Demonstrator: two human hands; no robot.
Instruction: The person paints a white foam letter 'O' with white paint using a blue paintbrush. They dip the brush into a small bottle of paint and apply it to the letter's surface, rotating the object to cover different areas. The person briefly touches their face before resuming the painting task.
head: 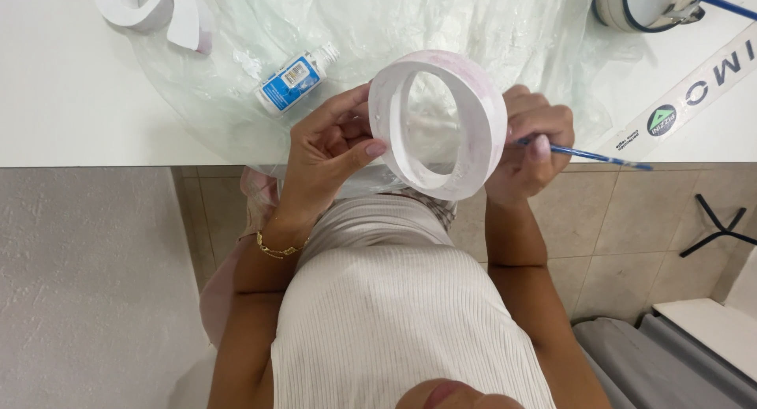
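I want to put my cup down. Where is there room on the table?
Bare white table lies left of the plastic sheet, below the white curved letter. It is crowded in the middle: little bottle, white ring, both hands, and the taped right side.

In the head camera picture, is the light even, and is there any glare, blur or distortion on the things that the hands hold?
Head view: the light is soft and even, with faint shadows; the crumpled clear plastic sheet shows mild glare. The white ring-shaped letter in the left hand is sharp. The thin blue-handled brush in the right hand looks slightly soft. The white table edge looks straight.
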